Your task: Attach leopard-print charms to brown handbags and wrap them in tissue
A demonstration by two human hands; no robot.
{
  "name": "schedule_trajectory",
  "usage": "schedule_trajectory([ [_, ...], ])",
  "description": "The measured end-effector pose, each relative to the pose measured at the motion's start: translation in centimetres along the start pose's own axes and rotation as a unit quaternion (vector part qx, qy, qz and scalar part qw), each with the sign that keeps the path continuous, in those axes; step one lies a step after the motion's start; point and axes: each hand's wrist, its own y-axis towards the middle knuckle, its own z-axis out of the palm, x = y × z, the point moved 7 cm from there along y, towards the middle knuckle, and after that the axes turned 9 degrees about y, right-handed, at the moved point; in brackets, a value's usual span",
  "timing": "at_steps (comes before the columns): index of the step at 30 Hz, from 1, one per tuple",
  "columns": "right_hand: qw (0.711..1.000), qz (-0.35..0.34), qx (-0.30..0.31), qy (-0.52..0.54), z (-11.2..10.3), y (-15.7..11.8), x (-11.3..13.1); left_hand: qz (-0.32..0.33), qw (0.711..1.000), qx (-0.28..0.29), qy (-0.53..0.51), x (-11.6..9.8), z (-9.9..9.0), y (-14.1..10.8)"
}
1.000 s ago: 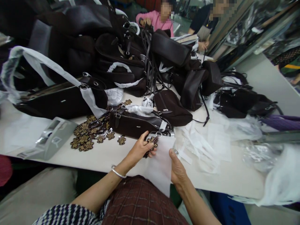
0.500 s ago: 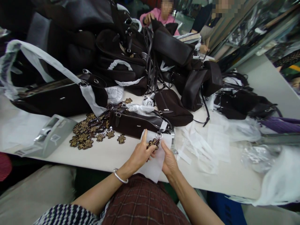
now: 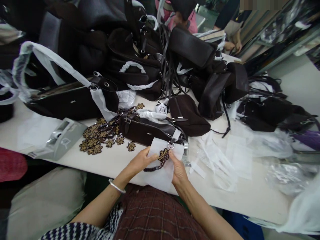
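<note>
A sheet of white tissue paper (image 3: 157, 178) is held between my hands at the table's front edge. On top of it lies a leopard-print flower charm (image 3: 163, 155) with a dark braided strap, joined by a metal ring to a small dark brown handbag (image 3: 147, 131). My left hand (image 3: 140, 160) pinches the paper's left side, its thumb tip beside the charm and its fingers behind the sheet. My right hand (image 3: 178, 168) grips the right side, thumb just under the ring, fingers hidden behind the paper.
Several more flower charms (image 3: 93, 138) are piled left of the handbag, beside a grey tape dispenser (image 3: 60, 138). Dark bags (image 3: 135, 70) are heaped at the back. Loose wrapping paper (image 3: 217, 163) lies on the right. Co-workers' arms (image 3: 232, 45) show beyond the heap.
My left hand has drawn back left from the charm, its raised index finger now behind the paper. The braided strap now lies visible across the sheet. The camera view has shifted slightly.
</note>
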Motion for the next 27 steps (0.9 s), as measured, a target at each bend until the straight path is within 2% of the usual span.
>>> schedule_trajectory([
  [1,1.000,-0.009,-0.001,-0.009,-0.1,0.0,0.1,-0.002,0.999,0.018,-0.030,-0.2,0.7,0.2],
  [2,1.000,-0.017,-0.002,-0.022,-0.2,-0.1,0.3,-0.005,0.999,0.012,-0.038,-0.4,1.0,0.4],
  [4,0.998,-0.020,0.000,-0.051,-0.5,-0.1,0.9,-0.009,0.999,-0.034,-0.015,-1.1,1.0,0.4],
  [6,0.997,-0.002,0.022,-0.079,-0.5,0.1,1.6,-0.009,0.998,-0.056,0.010,-1.8,0.8,0.3],
  [10,0.991,0.024,0.061,-0.117,-0.4,0.7,3.3,-0.016,1.000,-0.018,-0.019,-2.4,0.7,0.3],
  [13,0.989,-0.003,0.034,-0.146,-0.8,1.3,4.0,-0.029,0.999,-0.009,-0.036,-2.4,0.6,0.4],
  [16,0.981,-0.047,0.010,-0.190,-1.1,1.4,4.2,-0.033,0.999,-0.030,-0.008,-2.5,0.5,0.4],
  [18,0.976,-0.061,0.014,-0.208,-1.1,1.2,4.2,-0.024,0.999,-0.043,0.018,-2.8,0.6,0.2],
  [21,0.978,-0.056,0.052,-0.194,-0.8,1.1,4.0,0.008,0.997,-0.050,0.066,-3.6,1.0,-0.1],
  [23,0.976,-0.075,0.072,-0.190,-0.6,1.2,4.4,0.025,0.988,-0.069,0.139,-4.4,1.2,-0.5],
  [25,0.969,-0.113,0.071,-0.206,-0.6,1.5,4.9,0.024,0.964,-0.099,0.247,-5.1,1.5,-1.0],
  [27,0.961,-0.141,0.069,-0.227,-0.5,1.7,5.3,0.010,0.927,-0.124,0.353,-5.5,2.0,-1.6],
])
